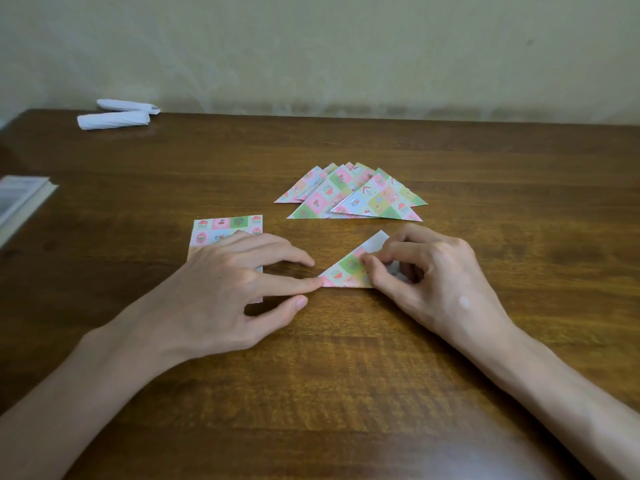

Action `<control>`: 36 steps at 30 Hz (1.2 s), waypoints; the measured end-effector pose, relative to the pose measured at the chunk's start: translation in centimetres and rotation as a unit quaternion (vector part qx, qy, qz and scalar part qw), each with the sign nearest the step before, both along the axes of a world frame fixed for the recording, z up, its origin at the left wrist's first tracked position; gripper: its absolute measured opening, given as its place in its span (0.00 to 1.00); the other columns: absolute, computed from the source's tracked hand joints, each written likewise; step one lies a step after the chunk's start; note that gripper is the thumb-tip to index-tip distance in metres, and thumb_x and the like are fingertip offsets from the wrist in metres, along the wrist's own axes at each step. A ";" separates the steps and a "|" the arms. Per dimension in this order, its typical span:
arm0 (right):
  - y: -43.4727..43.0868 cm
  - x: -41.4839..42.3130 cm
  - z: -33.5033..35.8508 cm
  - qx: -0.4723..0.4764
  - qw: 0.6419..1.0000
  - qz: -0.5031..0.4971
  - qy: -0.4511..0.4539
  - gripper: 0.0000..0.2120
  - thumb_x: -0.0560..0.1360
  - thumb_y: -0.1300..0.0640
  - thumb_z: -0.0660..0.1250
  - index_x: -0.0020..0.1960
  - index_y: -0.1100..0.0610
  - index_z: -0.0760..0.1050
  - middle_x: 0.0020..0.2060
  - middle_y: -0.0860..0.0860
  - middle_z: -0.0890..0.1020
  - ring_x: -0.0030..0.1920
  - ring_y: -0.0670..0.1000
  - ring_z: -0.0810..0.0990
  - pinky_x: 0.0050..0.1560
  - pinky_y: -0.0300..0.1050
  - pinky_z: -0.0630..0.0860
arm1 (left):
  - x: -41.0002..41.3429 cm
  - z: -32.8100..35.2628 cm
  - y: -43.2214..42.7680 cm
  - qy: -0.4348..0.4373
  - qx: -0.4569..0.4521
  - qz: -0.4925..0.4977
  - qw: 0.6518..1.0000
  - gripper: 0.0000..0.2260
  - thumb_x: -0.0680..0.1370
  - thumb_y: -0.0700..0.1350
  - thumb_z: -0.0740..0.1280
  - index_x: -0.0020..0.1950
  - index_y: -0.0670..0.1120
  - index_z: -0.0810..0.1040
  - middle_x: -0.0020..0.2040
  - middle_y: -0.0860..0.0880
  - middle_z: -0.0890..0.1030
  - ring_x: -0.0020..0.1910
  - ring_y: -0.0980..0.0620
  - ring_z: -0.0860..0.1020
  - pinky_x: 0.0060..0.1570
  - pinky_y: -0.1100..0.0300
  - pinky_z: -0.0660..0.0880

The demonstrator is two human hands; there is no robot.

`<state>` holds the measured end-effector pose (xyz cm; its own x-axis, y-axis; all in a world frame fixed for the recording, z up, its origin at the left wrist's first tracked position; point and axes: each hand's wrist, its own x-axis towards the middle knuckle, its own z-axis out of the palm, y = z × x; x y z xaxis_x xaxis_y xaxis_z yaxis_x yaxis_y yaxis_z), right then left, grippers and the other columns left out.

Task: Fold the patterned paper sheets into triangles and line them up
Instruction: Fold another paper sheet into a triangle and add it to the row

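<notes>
While several folded triangles [353, 195] already lie overlapped at the far middle of the bench [346, 358], one sheet [346, 271] is mid-fold nearer. The left hand [221, 282], fingers straight, pins its left corner, and the right hand [422, 278] pinches its flap. Unfolded sheets [221, 230] wait left, partly under that hand, so folding and tidier lining-up remain. White rolls [114, 119] lie far left, well clear.

Left hand [221, 282] and right hand [426, 282] on half-folded sheet [346, 271], folded triangles [349, 195] beyond.

view: head, only one | faces: forward and down across table [346, 382] to wall [311, 46] | range: near
</notes>
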<state>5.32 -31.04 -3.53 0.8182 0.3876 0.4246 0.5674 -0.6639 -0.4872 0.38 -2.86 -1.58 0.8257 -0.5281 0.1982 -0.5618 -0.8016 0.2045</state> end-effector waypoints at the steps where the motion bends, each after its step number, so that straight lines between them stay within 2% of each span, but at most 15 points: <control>1: 0.0 0.0 0.0 0.000 1.000 0.001 0.001 0.10 0.79 0.47 0.72 0.41 0.49 0.84 0.38 0.43 0.77 0.32 0.47 0.74 0.36 0.42 0.71 | 0.0 -0.2 0.1 0.004 0.002 0.010 1.000 0.18 0.83 0.60 0.60 0.67 0.58 0.81 0.66 0.60 0.78 0.67 0.57 0.75 0.65 0.50 0.74; 14: 0.1 0.0 0.0 -0.003 1.000 -0.005 0.002 0.12 0.79 0.46 0.71 0.39 0.49 0.83 0.38 0.43 0.76 0.32 0.46 0.74 0.36 0.41 0.70 | -0.1 -0.4 0.1 -0.004 -0.033 0.019 0.999 0.16 0.82 0.58 0.63 0.63 0.55 0.85 0.63 0.59 0.81 0.64 0.55 0.79 0.61 0.47 0.77; 22: 0.3 -0.1 0.3 -0.011 1.000 -0.013 0.011 0.13 0.78 0.45 0.71 0.38 0.49 0.83 0.38 0.44 0.76 0.32 0.46 0.74 0.36 0.42 0.68 | -0.1 0.8 -0.1 -0.017 -0.022 -0.030 0.999 0.12 0.82 0.56 0.65 0.62 0.59 0.85 0.65 0.60 0.81 0.66 0.59 0.77 0.62 0.50 0.78; 27: 1.1 -0.4 0.8 -0.039 0.999 -0.024 0.025 0.17 0.74 0.35 0.66 0.39 0.48 0.74 0.39 0.43 0.76 0.35 0.47 0.74 0.36 0.47 0.74 | -0.1 1.0 -0.4 -0.023 -0.020 -0.036 0.999 0.12 0.83 0.55 0.64 0.60 0.58 0.86 0.64 0.58 0.82 0.64 0.58 0.78 0.61 0.52 0.77; 31: 1.7 -0.2 1.0 -0.084 0.995 -0.037 0.041 0.23 0.71 0.26 0.63 0.40 0.46 0.67 0.39 0.43 0.74 0.37 0.47 0.75 0.35 0.48 0.73 | 0.1 1.0 -0.8 -0.034 -0.033 -0.032 0.998 0.12 0.82 0.56 0.64 0.54 0.57 0.88 0.61 0.58 0.83 0.61 0.58 0.80 0.59 0.51 0.77; 33: 1.8 -0.3 1.0 -0.098 0.993 -0.044 0.050 0.24 0.69 0.24 0.62 0.41 0.45 0.67 0.41 0.43 0.73 0.38 0.47 0.76 0.36 0.47 0.72 | 0.4 0.7 -1.1 -0.038 -0.060 -0.018 0.997 0.12 0.81 0.56 0.66 0.50 0.56 0.89 0.58 0.58 0.83 0.58 0.57 0.80 0.57 0.49 0.76; 36: 2.1 -0.6 1.1 -0.108 0.991 -0.057 0.055 0.26 0.68 0.22 0.62 0.43 0.45 0.68 0.42 0.42 0.73 0.41 0.48 0.78 0.38 0.49 0.75 | 1.0 0.2 -1.8 -0.018 -0.118 0.021 0.993 0.13 0.79 0.57 0.68 0.40 0.54 0.87 0.52 0.61 0.83 0.54 0.58 0.81 0.55 0.49 0.76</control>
